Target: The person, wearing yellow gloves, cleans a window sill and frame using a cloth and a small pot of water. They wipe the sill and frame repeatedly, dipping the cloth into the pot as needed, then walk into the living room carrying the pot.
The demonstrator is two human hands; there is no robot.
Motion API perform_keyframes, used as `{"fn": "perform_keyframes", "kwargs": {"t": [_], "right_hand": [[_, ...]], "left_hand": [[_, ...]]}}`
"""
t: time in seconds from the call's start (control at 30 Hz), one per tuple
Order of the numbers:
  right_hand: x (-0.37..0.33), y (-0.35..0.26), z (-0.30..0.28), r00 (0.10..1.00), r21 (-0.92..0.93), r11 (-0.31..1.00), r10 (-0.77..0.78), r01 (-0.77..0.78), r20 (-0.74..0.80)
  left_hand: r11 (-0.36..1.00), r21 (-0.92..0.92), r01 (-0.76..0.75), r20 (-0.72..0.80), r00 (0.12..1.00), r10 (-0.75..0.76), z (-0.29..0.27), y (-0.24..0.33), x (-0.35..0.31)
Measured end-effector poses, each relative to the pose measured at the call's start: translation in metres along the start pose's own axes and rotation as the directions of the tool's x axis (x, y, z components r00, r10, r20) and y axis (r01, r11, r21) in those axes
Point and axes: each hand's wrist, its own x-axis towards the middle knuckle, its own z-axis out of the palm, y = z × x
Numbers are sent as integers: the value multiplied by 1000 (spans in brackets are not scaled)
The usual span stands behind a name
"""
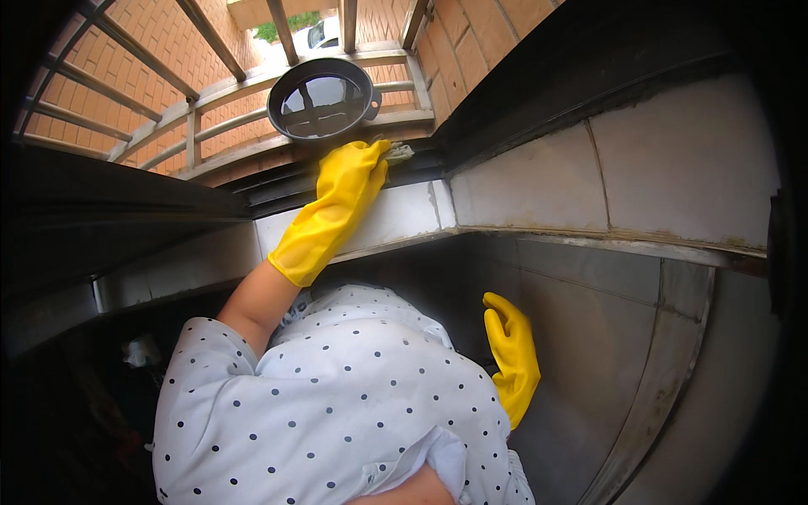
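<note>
My left hand (349, 172), in a long yellow rubber glove, reaches forward to the dark window track (412, 160). Its fingers are closed on a small crumpled greyish cloth (398, 153) that sticks out on the right side and lies against the track. Just beyond this hand, a round black basin (286, 126) with dark water in it stands on the outer ledge. My right hand (515, 362), gloved in yellow too, hangs at my right side near the tiled wall. Its fingers are loosely bent and apart, with nothing seen in them.
Metal bars (210, 38) enclose the ledge outside, with a brick wall (135, 63) behind them. A white tiled sill (379, 220) runs in front of me. Stained wall tiles (673, 160) with a jutting edge rise at the right. The lower left is dark.
</note>
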Motion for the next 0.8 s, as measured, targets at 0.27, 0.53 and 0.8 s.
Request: {"fn": "perform_keyframes", "kwargs": {"t": [0.27, 0.53, 0.8], "right_hand": [[6, 19, 3, 1000, -17, 1000, 0, 0, 10], [12, 1, 0, 998, -14, 1000, -11, 12, 69], [9, 3, 2, 996, -61, 998, 26, -21, 85]], "left_hand": [[995, -69, -77, 23, 997, 78, -25, 17, -26], [992, 119, 32, 243, 968, -60, 36, 4, -26], [977, 190, 103, 359, 919, -166, 21, 26, 8]]}}
